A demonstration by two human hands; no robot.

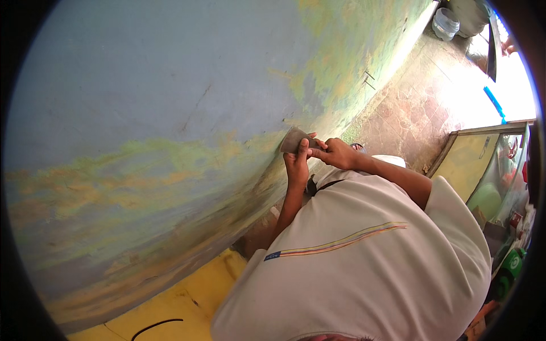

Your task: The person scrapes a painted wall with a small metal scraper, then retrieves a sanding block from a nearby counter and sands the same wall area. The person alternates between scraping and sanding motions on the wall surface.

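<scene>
In front of my waist, both hands are on a scraper with a flat grey blade [293, 140] that widens toward the wall. My right hand [339, 154] is closed around its narrow end, so the handle is mostly hidden. The thumb of my left hand [297, 164] lies along the face of the blade, with the fingers behind it. The blade's wide edge is at or very near the painted wall [192, 98]; whether it touches cannot be told. Patches of blue-grey, green and orange paint show on that wall, with worn areas lower down.
Green flakes [353, 132] lie on the stone-patterned floor [396, 111] by the wall's foot. Two thin rods [369, 80] jut from the wall. A glass-sided cabinet [465, 162] stands to my right. A clear plastic tub [445, 24] sits farther off. A yellow surface [183, 290] lies at lower left.
</scene>
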